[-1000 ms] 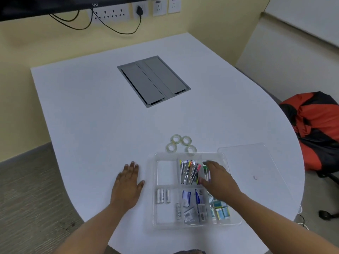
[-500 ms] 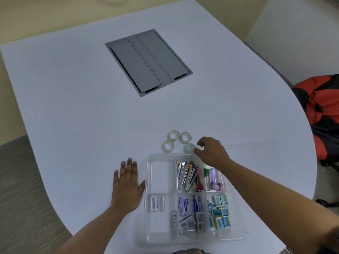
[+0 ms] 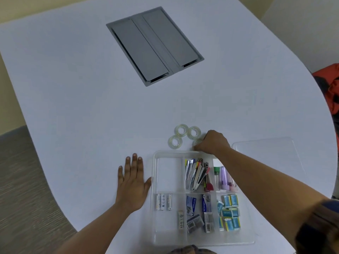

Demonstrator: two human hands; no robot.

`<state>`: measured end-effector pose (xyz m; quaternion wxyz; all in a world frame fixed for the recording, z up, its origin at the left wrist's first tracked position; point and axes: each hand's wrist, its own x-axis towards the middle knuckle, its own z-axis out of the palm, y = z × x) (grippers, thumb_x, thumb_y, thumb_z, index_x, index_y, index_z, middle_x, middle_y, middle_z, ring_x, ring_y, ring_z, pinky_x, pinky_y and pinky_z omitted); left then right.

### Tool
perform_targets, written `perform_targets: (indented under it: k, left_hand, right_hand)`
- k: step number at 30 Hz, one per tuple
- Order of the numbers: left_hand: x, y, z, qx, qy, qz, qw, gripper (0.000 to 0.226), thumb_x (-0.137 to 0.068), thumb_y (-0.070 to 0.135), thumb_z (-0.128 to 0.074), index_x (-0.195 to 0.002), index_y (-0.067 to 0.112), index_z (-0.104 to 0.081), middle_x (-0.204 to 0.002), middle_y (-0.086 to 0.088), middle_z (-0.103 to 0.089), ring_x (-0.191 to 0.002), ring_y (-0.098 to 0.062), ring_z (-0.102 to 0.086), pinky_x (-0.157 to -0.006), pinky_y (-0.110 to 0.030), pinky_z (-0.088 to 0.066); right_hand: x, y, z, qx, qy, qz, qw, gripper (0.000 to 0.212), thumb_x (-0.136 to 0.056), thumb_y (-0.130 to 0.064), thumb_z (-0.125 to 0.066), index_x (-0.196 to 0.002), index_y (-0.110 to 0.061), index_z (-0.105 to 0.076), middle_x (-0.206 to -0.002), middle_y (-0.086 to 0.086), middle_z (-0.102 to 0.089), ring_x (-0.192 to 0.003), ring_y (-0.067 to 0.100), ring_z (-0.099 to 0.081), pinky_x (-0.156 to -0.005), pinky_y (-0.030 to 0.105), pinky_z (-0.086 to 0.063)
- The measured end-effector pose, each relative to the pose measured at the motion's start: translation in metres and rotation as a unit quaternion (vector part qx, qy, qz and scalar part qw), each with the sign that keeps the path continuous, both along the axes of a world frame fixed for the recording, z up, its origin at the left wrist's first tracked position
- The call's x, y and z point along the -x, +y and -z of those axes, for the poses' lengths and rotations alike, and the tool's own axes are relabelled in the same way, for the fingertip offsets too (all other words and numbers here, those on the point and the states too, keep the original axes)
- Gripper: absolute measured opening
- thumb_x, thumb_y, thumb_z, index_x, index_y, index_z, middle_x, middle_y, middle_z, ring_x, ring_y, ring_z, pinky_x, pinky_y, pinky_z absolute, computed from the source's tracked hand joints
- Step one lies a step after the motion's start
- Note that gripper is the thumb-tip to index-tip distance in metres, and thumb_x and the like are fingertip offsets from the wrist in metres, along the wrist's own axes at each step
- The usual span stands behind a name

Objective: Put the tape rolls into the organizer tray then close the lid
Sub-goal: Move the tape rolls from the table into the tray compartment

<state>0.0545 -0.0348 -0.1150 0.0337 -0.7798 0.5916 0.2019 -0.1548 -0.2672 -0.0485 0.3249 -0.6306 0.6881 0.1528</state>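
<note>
1. Four clear tape rolls lie flat on the white counter, just beyond the far edge of the organizer tray. Three sit free in a tight cluster: one, a second beside it, and a third nearest the tray's far left corner.
2. The fourth tape roll lies at the far rim of the tray, mostly covered by the right hand.
3. The right hand's grip is curled narrow on this fourth roll, fingertips pressed on it; the roll is on the counter, not lifted as far as can be told.
4. The left hand lies flat, palm down and fingers spread wide, holding nothing, its thumb touching the tray's left wall.
5. The tray is clear plastic and sits at the near edge of the counter. Its far left compartment holds nothing.
6. Other compartments hold batteries, staplers, small tubes, staple boxes and blue packets.
7. The clear lid lies flat on the counter, right of the tray, partly under the right forearm.
8. A grey cable hatch is set into the counter near the far edge.
9. A red and black bag shows past the counter's right edge.
</note>
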Motion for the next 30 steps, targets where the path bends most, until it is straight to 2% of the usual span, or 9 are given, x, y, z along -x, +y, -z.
perform_targets:
  k: [5,11,14,16,18,24,30]
  left_hand:
    - [0.000,0.000,-0.001,0.004,0.008,0.001,1.000,0.082,-0.086,0.060,0.014,-0.149,0.008,0.003,-0.159,-0.011,0.010,-0.146,-0.028,0.014,-0.117,-0.051,0.000]
    - [0.000,0.000,-0.001,-0.002,0.008,0.001,1.000,0.083,-0.085,0.061,0.016,-0.149,0.010,0.009,-0.158,-0.010,0.015,-0.145,-0.028,0.019,-0.117,-0.050,0.003]
    - [0.000,0.000,-0.002,-0.004,0.012,0.001,1.000,0.084,-0.083,0.062,0.018,-0.148,0.010,0.010,-0.158,-0.011,0.016,-0.144,-0.028,0.020,-0.118,-0.050,0.003]
    - [0.000,-0.001,-0.003,-0.005,0.018,0.000,1.000,0.085,-0.083,0.062,0.018,-0.149,0.009,0.009,-0.158,-0.011,0.016,-0.144,-0.028,0.020,-0.118,-0.050,0.003]
    - [0.000,-0.001,-0.004,-0.007,0.020,0.001,1.000,0.085,-0.083,0.063,0.018,-0.149,0.010,0.009,-0.158,-0.010,0.017,-0.144,-0.028,0.020,-0.118,-0.050,0.003]
    - [-0.004,-0.002,0.001,-0.024,0.035,0.000,0.999,0.086,-0.078,0.066,0.021,-0.146,0.013,0.020,-0.155,-0.008,0.027,-0.141,-0.026,0.029,-0.116,-0.049,0.011]
    - [-0.006,-0.003,0.004,-0.032,0.048,-0.003,0.998,0.082,-0.079,0.068,0.015,-0.142,0.017,0.028,-0.153,-0.005,0.032,-0.139,-0.024,0.034,-0.116,-0.049,0.013]
  right_hand:
    - [0.002,-0.001,-0.004,0.039,-0.009,0.012,0.999,0.041,-0.062,-0.037,-0.077,-0.086,-0.013,-0.054,-0.082,0.004,-0.062,-0.073,0.022,-0.059,-0.053,0.026,-0.040]
    - [0.010,0.011,-0.027,0.128,-0.107,0.025,0.986,0.050,-0.067,-0.041,-0.078,-0.104,-0.016,-0.057,-0.096,0.001,-0.063,-0.083,0.019,-0.061,-0.066,0.031,-0.047]
    - [0.005,0.036,-0.041,0.133,-0.185,-0.036,0.973,0.048,-0.068,-0.041,-0.080,-0.107,-0.022,-0.059,-0.102,-0.006,-0.062,-0.086,0.013,-0.062,-0.073,0.033,-0.052]
    - [-0.001,0.058,-0.047,0.119,-0.198,-0.099,0.968,0.048,-0.068,-0.043,-0.081,-0.108,-0.028,-0.059,-0.105,-0.011,-0.061,-0.084,0.008,-0.061,-0.072,0.031,-0.052]
    - [-0.008,0.077,-0.049,0.106,-0.176,-0.172,0.963,0.050,-0.069,-0.043,-0.080,-0.113,-0.030,-0.058,-0.110,-0.011,-0.061,-0.085,0.010,-0.061,-0.075,0.033,-0.052]
    - [-0.028,0.107,-0.032,0.087,-0.060,-0.351,0.930,0.054,-0.078,-0.044,-0.074,-0.125,-0.027,-0.055,-0.121,-0.005,-0.059,-0.107,0.022,-0.060,-0.081,0.037,-0.049]
    - [-0.038,0.114,-0.014,0.110,0.010,-0.438,0.892,0.050,-0.077,-0.034,-0.078,-0.120,-0.018,-0.059,-0.112,0.003,-0.063,-0.101,0.026,-0.061,-0.074,0.038,-0.050]
